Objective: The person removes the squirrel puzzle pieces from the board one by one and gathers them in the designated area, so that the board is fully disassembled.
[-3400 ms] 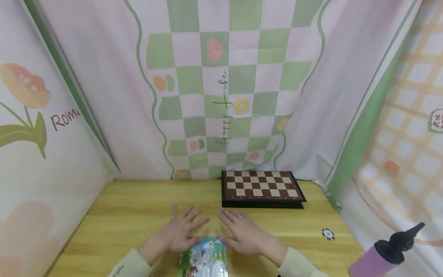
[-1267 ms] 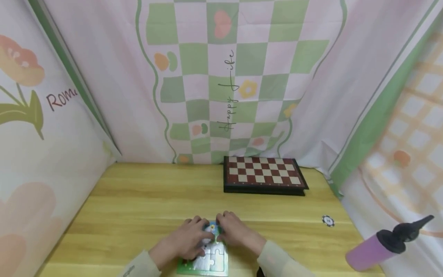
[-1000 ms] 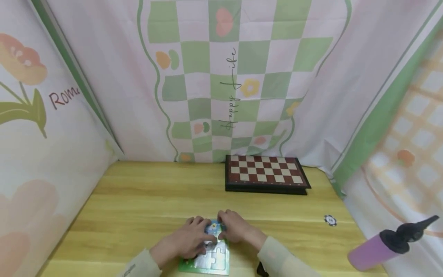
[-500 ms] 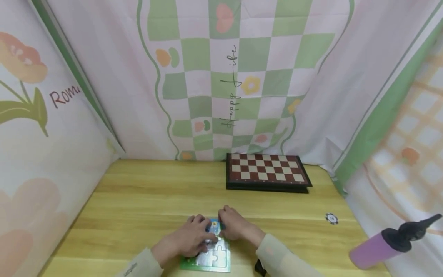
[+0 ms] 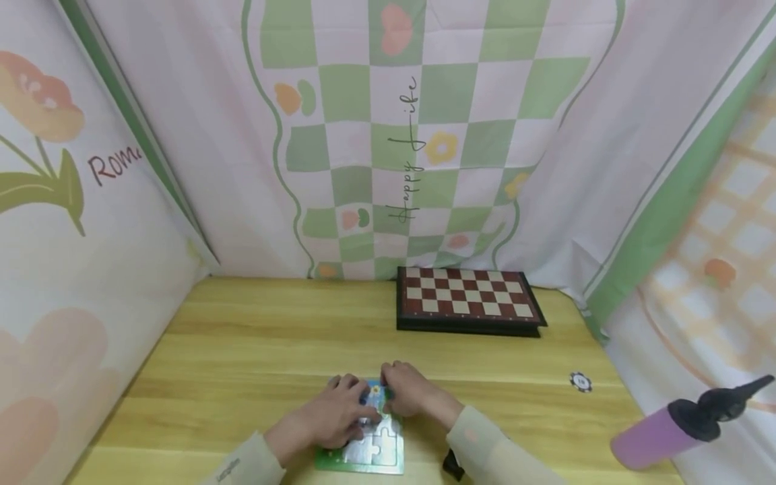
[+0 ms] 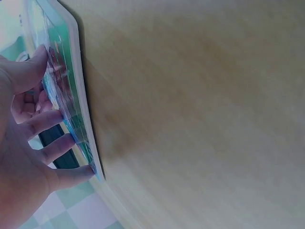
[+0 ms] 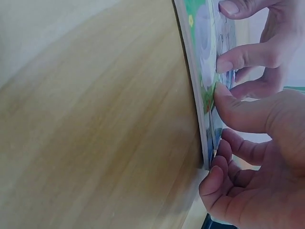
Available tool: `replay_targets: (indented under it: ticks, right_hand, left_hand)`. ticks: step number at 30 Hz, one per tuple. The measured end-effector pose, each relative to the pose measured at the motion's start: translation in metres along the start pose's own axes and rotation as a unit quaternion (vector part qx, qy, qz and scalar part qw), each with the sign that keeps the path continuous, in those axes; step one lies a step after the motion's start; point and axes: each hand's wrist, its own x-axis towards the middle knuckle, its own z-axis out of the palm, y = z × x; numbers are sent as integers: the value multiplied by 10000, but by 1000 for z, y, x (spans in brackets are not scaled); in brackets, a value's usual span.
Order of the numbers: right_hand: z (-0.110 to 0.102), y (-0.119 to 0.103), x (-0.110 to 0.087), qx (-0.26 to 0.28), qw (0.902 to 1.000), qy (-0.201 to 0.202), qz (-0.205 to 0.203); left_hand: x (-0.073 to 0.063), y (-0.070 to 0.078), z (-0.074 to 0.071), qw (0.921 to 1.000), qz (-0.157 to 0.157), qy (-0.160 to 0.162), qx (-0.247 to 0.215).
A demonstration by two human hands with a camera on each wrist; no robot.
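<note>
A flat picture jigsaw puzzle with a green and blue border lies on the wooden table. Over its left side, my left hand rests spread fingertips on the picture; the left wrist view shows these fingers nearly straight along the puzzle's surface. My right hand is at the far right corner. There, in the right wrist view, its thumb presses on the picture while the curled fingers meet a slightly raised jigsaw piece at the corner. The hands hide much of the puzzle's upper part.
A folded chessboard with a black case stands at the back right against the curtain. A poker chip lies on the right, near a purple bottle with a black nozzle. Something black shows beneath my right cuff.
Earlier both hands lay spread beyond the puzzle's far corners; now they are on it, right fingers curled at the corner. The head view has tilted down. The last half second shows little movement.
</note>
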Motion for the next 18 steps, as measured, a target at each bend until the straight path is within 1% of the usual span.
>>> replay_targets:
  ticks: [4, 9, 11, 16, 18]
  right_hand:
    - [0, 1, 1, -20, 10000, -78, 18]
    - [-4, 0, 3, -124, 9998, -97, -134]
    - [-6, 0, 2, -49, 9998, -114, -181]
    - [-9, -2, 1, 333, 9989, -265, -173]
    - [-9, -3, 1, 397, 9987, -292, -157]
  left_hand:
    - [0, 0, 0, 10000, 24, -38, -60]
    - [0, -1, 0, 9999, 32, -64, -90]
    - [0, -1, 0, 10000, 39, -54, -66]
    - [1, -2, 1, 10000, 35, -52, -71]
    - [1, -3, 1, 9999, 41, -41, -89]
